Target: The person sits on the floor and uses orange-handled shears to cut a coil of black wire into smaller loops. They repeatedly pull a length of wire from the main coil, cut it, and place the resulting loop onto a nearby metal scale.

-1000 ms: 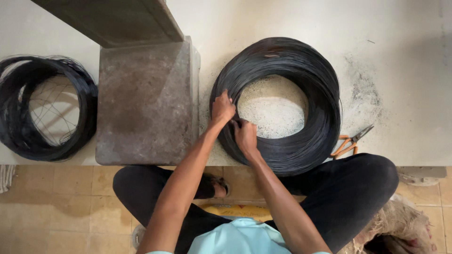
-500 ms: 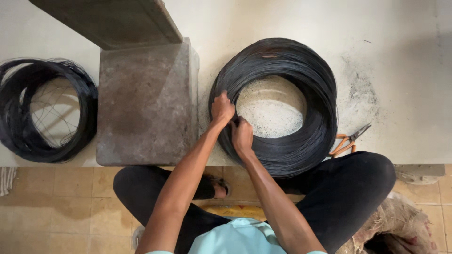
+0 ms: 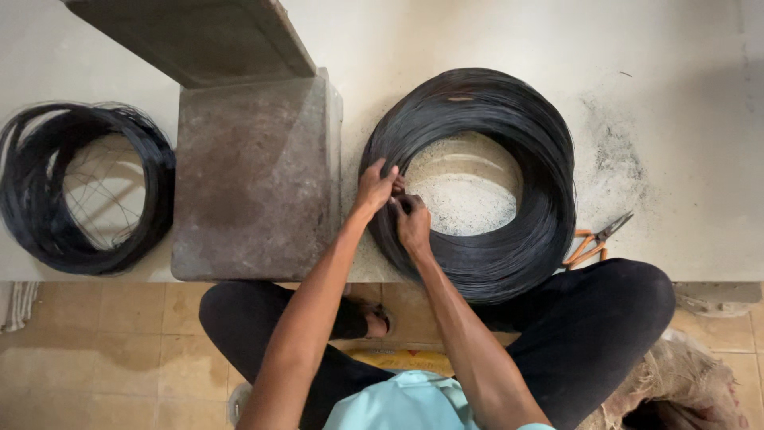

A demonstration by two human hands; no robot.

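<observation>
I see both hands at the big black wire coil's (image 3: pixel 509 159) nine o'clock edge — left hand (image 3: pixel 374 187) and right hand (image 3: pixel 413 224) pinched on its strands, apparently teasing one loose. Next calls for a clean pull; orange-handled cutters (image 3: pixel 593 243) lie at four o'clock.

Left hand (image 3: pixel 374 188) and right hand (image 3: pixel 414 224) bare, no gloves, forearms bare to above the elbow, light turquoise short-sleeved shirt (image 3: pixel 394 402), black trousers (image 3: pixel 589 334), dark sandal (image 3: pixel 374 318) on one foot
</observation>
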